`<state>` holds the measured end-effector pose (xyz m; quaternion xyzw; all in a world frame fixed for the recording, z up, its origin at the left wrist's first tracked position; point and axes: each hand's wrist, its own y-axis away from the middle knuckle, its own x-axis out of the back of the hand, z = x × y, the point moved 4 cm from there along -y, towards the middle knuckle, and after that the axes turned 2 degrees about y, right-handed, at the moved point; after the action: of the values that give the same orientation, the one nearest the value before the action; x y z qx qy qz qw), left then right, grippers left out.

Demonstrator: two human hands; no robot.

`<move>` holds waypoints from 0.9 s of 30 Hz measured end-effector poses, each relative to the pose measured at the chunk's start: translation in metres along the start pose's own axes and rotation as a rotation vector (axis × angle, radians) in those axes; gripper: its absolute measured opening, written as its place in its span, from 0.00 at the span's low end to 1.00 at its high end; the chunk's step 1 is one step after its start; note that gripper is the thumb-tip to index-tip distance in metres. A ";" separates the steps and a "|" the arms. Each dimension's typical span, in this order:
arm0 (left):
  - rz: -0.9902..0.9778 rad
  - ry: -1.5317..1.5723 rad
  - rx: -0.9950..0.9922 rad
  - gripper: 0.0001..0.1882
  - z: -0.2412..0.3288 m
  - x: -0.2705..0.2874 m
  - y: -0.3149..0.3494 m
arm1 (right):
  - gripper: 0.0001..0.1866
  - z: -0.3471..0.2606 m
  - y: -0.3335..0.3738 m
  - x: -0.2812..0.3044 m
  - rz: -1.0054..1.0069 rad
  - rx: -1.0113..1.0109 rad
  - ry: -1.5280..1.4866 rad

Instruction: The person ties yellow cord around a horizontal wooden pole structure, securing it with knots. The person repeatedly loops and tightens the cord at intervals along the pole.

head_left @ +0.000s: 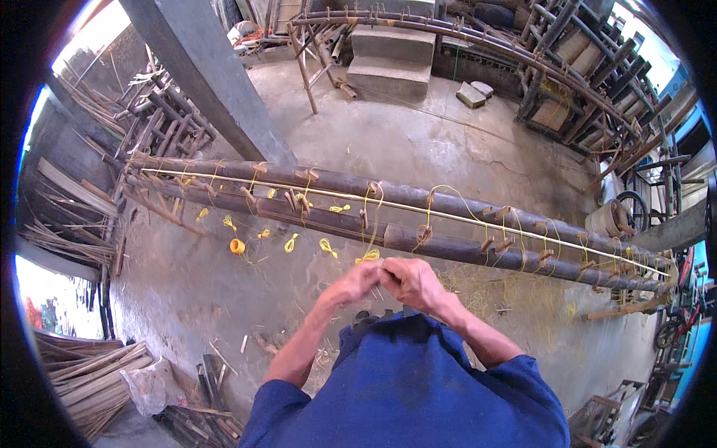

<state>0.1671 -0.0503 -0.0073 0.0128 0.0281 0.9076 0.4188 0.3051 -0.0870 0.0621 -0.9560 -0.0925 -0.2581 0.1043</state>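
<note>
My left hand (357, 284) and my right hand (412, 284) meet in front of my chest, fingers closed and fingertips touching. Whatever they pinch is too small or hidden to make out. Right beyond the fingertips hangs a yellow cord bundle (367, 256), and a strand runs up from there to a peg. Just past my hands, two long dark bamboo poles (336, 200) lie side by side across the view, with short wooden pegs (373, 187) through them. A pale thin strip (336, 193) runs along the poles, and yellow cords are looped round them at several places.
More yellow cord bundles (291, 243) and an orange-yellow roll (237, 246) hang or lie left of my hands. Cord scraps litter the concrete floor (351, 142). A grey pillar (216, 82) stands beyond the poles. Bamboo strips (97, 381) are stacked at lower left; concrete steps (390, 63) rise behind.
</note>
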 end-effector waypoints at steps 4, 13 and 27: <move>0.217 0.494 0.217 0.12 0.020 0.016 -0.008 | 0.11 0.078 0.007 -0.023 0.012 -0.433 -0.892; 0.329 0.373 0.215 0.12 0.023 0.005 -0.012 | 0.10 0.025 0.012 -0.016 0.234 -0.296 -0.281; -0.215 0.220 0.293 0.11 0.010 0.007 0.007 | 0.12 0.059 0.003 -0.011 -0.222 -0.572 -0.832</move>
<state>0.1577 -0.0489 0.0029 -0.0286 0.2065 0.8398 0.5013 0.3243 -0.0763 0.0063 -0.9524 -0.1528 0.1196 -0.2350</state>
